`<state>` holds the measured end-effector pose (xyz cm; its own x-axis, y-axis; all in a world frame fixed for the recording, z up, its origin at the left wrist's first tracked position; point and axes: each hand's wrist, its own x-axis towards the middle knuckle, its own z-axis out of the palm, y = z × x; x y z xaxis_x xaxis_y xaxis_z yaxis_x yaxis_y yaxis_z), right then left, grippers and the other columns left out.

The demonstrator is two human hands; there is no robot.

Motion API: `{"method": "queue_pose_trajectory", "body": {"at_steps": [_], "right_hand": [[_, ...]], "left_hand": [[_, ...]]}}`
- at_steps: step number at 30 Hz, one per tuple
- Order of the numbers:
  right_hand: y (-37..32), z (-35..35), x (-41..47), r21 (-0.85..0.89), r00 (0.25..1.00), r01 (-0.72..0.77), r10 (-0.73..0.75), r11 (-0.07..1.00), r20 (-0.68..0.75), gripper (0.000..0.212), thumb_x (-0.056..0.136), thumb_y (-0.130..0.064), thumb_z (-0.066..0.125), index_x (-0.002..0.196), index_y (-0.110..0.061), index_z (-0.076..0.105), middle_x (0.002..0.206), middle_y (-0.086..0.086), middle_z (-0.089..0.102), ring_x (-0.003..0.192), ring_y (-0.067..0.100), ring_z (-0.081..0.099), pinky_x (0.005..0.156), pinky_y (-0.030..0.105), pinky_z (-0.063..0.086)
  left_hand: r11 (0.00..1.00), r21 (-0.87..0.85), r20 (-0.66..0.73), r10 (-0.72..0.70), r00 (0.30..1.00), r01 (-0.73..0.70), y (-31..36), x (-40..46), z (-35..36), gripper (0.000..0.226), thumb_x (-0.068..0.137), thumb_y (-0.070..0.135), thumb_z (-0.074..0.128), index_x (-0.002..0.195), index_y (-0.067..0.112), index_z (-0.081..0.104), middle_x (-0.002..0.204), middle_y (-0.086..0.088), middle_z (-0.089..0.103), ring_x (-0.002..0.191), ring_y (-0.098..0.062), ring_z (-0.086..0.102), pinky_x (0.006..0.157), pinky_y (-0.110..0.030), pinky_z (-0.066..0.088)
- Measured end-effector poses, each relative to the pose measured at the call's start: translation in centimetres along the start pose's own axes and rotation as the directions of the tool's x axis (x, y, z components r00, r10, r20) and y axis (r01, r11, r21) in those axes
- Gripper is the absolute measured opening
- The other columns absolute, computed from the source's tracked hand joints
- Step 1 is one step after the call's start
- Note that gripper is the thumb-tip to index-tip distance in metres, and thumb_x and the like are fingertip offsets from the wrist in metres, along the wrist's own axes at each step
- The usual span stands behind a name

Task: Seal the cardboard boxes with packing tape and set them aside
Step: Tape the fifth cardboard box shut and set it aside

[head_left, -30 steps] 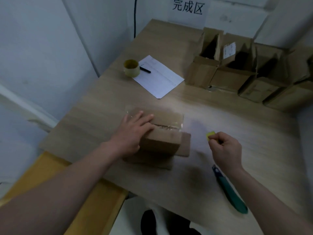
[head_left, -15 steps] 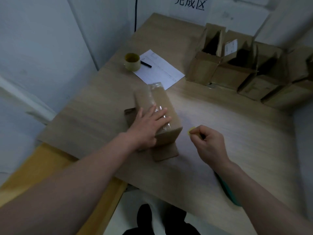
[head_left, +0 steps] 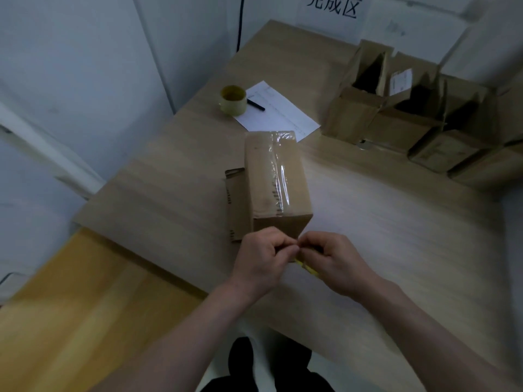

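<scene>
Left hand (head_left: 261,257) now off box (head_left: 276,182); both hands pinching yellow strip (head_left: 307,267) just below.

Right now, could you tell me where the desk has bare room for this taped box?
Bare desk lies right of the taped box, before the open cardboard boxes. Another patch lies left of it, below the tape roll. The far right corner is crowded.

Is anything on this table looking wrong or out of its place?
The tape on the box looks wrinkled near its far end. A flat cardboard piece lies partly under the box's left side. Otherwise nothing stands out.
</scene>
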<state>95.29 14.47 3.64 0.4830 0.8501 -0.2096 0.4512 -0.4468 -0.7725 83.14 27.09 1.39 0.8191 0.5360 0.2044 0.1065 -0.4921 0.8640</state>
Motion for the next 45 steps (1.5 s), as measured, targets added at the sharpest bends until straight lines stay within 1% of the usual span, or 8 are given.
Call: {"method": "queue_pose_trajectory", "body": {"at_steps": [6,10,14,16,18,21,35,45], "right_hand": [[-1.9,1.0,-0.7,0.184,0.992,-0.108,0.093,0.977,0.089,0.019,0.095,-0.020,0.062,0.106,-0.036,0.066,0.100,-0.008,0.067,0.092,0.008,0.063,0.080,0.031,0.054],[-2.2,0.6,-1.8,0.470,0.980,-0.140,0.054,0.871,0.192,0.060,0.077,-0.023,0.069,0.134,-0.036,0.053,0.122,0.004,0.059,0.101,0.025,0.062,0.081,0.035,0.055],[-2.6,-2.7,-3.0,0.691,0.976,-0.174,0.032,0.702,0.213,0.065,0.073,-0.009,0.059,0.136,-0.026,0.051,0.099,0.006,0.071,0.081,0.022,0.066,0.069,0.030,0.056],[-2.9,-4.9,-3.0,0.570,0.960,-0.215,0.064,0.793,0.272,0.052,0.081,-0.013,0.059,0.131,-0.027,0.057,0.086,0.004,0.071,0.071,0.014,0.064,0.063,0.026,0.054],[-2.9,-6.3,-2.2,-0.038,0.960,-0.180,0.184,0.983,0.211,0.037,0.092,-0.030,0.063,0.128,-0.037,0.059,0.094,-0.006,0.069,0.068,0.006,0.058,0.065,0.026,0.051],[-2.8,-6.8,-0.3,-0.626,0.995,-0.085,0.104,0.775,-0.007,0.040,0.092,-0.051,0.058,0.131,-0.045,0.055,0.101,-0.017,0.062,0.081,0.004,0.052,0.073,0.029,0.046],[-1.2,-5.4,4.9,-0.749,0.994,0.085,-0.109,0.657,0.018,0.049,0.097,-0.053,0.050,0.143,-0.045,0.038,0.081,-0.010,0.057,0.073,0.013,0.054,0.062,0.028,0.044],[0.6,-3.8,6.3,-0.724,0.979,0.112,-0.200,0.681,-0.038,0.044,0.094,-0.050,0.057,0.136,-0.038,0.053,0.099,0.000,0.073,0.089,0.026,0.066,0.067,0.031,0.048]], "left_hand": [[0.995,0.101,-0.011,-0.020,1.000,0.021,-0.4,-1.3,-0.7,0.016,0.089,0.024,0.062,0.078,0.013,0.065,0.073,0.005,0.060,0.066,-0.007,0.054,0.056,-0.022,0.043],[0.997,0.030,-0.079,-0.061,0.995,0.064,0.3,-0.3,-1.8,0.020,0.090,0.026,0.056,0.079,0.011,0.063,0.069,0.005,0.058,0.064,-0.008,0.054,0.055,-0.033,0.045],[0.998,-0.025,-0.086,-0.061,0.994,0.059,1.2,0.1,-2.9,0.018,0.091,0.024,0.055,0.079,0.012,0.060,0.067,0.008,0.057,0.062,-0.008,0.055,0.053,-0.030,0.045],[0.997,-0.039,-0.129,-0.076,0.989,0.072,1.1,-0.1,-3.0,0.017,0.091,0.024,0.055,0.078,0.013,0.059,0.066,0.007,0.057,0.061,-0.009,0.054,0.052,-0.027,0.044],[0.994,-0.046,-0.190,-0.105,0.976,0.098,0.6,-0.2,-3.0,0.016,0.090,0.023,0.055,0.078,0.013,0.059,0.067,0.007,0.056,0.062,-0.008,0.054,0.053,-0.022,0.042],[0.992,-0.011,-0.252,-0.127,0.959,0.129,-0.6,0.1,-2.3,0.015,0.091,0.021,0.057,0.079,0.013,0.059,0.069,0.011,0.055,0.065,-0.005,0.054,0.055,-0.014,0.039],[0.949,0.047,-0.392,-0.270,0.879,0.312,-2.8,1.6,-0.8,0.013,0.094,0.019,0.060,0.082,0.012,0.060,0.073,0.000,0.062,0.069,-0.017,0.058,0.060,-0.026,0.048],[0.730,-0.224,-0.390,-0.674,0.627,0.645,-2.4,3.7,-1.7,0.032,0.085,0.030,0.073,0.106,0.017,0.053,0.097,0.001,0.059,0.091,-0.017,0.059,0.065,-0.018,0.039]]}}
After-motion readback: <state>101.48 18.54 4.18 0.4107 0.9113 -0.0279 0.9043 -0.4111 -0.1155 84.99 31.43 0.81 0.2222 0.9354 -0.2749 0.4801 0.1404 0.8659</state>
